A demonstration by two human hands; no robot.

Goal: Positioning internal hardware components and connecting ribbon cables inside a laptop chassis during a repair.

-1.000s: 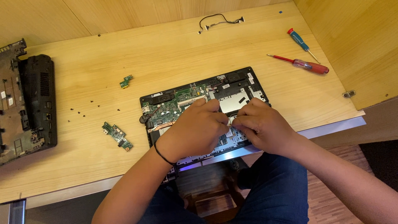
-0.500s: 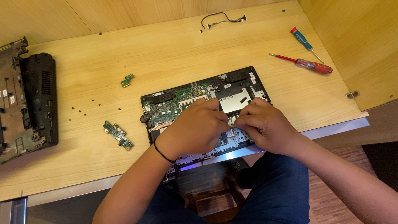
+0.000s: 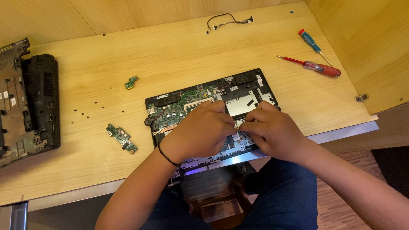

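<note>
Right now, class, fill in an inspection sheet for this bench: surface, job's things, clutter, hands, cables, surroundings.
Surface: light wooden table, bearing parts and tools.
Job's things: opened laptop base with green circuit board exposed, overhanging the near edge.
Clutter: two small green boards; loose black screws; red screwdriver; blue screwdriver; black laptop shell at the far left.
Hands: left hand and right hand both on the board, fingers pinched close together; what they grip is hidden.
Cables: loose black cable at the back.
Surroundings: wooden wall panels; wood-pattern floor below.
</note>
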